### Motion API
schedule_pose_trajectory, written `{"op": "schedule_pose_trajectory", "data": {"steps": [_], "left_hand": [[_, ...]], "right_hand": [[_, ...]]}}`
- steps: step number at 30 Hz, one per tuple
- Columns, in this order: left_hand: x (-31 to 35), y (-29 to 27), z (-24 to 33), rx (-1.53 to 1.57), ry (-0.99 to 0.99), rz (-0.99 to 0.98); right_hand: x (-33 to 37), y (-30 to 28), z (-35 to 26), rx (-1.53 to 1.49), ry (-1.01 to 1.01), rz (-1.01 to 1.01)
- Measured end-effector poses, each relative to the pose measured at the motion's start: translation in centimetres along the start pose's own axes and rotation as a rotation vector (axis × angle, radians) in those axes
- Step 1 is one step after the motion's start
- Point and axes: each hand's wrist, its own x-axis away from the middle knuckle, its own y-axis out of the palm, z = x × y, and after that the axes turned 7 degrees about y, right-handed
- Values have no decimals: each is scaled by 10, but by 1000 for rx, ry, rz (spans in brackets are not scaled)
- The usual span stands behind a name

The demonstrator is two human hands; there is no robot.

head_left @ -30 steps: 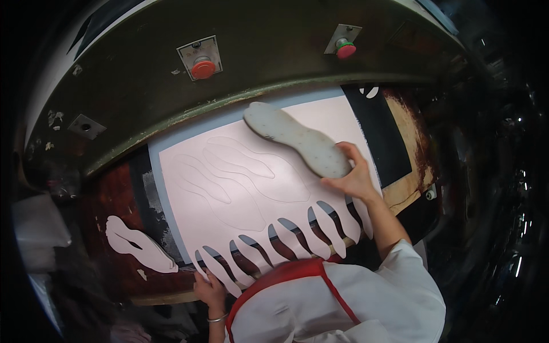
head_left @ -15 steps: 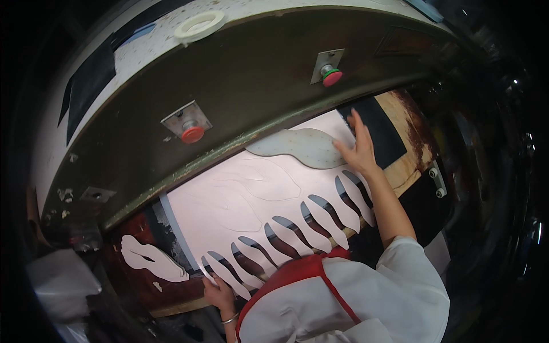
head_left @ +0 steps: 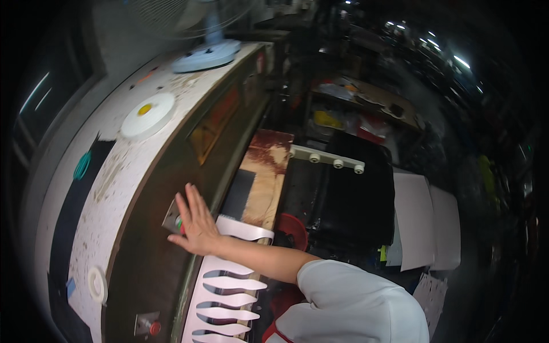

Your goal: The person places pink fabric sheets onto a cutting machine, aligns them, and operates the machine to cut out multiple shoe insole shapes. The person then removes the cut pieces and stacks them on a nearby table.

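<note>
My right hand is spread flat against the dark green machine front, with its fingers apart and nothing gripped. Its palm side covers most of a push button on a metal plate; I cannot tell whether the button is pressed in. Below that arm lies a pale pink sheet with a row of sole-shaped cut-outs, its strips reaching toward me over the board edge. The sole-shaped plate seen earlier does not show now. My left hand is out of view.
A second red button sits lower on the machine front. Tape rolls and a fan base stand on the machine top. To the right are a black padded surface, a roller bar and pale sheets.
The view has swung right. My right hand has left the sole-shaped plate and moved onto the button on the machine front. My left hand, earlier at the sheet's edge, has gone from view.
</note>
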Motion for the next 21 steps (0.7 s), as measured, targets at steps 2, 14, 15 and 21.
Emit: {"op": "schedule_pose_trajectory", "data": {"steps": [2, 14, 15, 21], "left_hand": [[0, 4, 7, 52, 73, 87], [21, 58, -15, 298, 166, 191], [23, 58, -17, 341, 187, 191], [58, 54, -39, 205, 282, 274]], "right_hand": [[1, -11, 11, -24, -140, 11], [85, -30, 137, 6, 421, -153], [89, -33, 136, -2, 431, -154], [168, -97, 156, -108, 370, 114]]}}
